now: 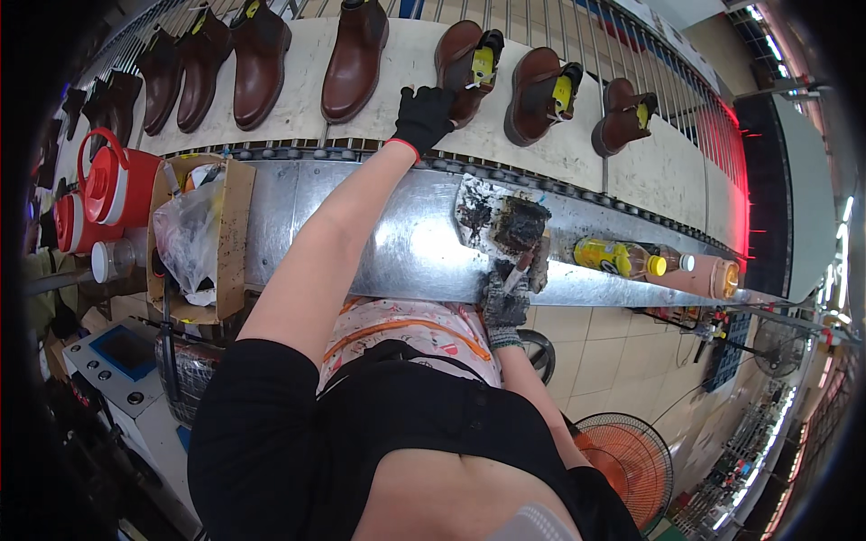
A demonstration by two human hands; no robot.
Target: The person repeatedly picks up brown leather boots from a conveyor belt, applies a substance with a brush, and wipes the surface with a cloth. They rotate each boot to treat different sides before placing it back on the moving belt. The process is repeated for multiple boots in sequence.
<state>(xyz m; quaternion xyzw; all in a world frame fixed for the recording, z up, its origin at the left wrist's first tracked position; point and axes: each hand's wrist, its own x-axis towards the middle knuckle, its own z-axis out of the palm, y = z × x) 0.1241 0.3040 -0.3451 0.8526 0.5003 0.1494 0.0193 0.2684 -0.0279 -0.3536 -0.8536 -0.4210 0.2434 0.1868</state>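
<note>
Head view: beyond the metal counter point(383, 239), the left hand point(424, 119) touched a brown boot point(456, 52), grip unclear; at the counter's near edge, the right hand point(504, 305) clasped a brush-like tool point(518, 272). Handling seemed underway, completion unclear.

At upper centre, the brown boot point(456, 43) nearest my reach bore a yellow-green label point(483, 65); at right, a bottle point(624, 261) wore a yellow printed wrapper point(597, 254). I found the lettering on both illegible.

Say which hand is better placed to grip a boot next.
Left, likely: the left hand is at a brown boot; the right hand, farther from it, holds a handled tool.
</note>
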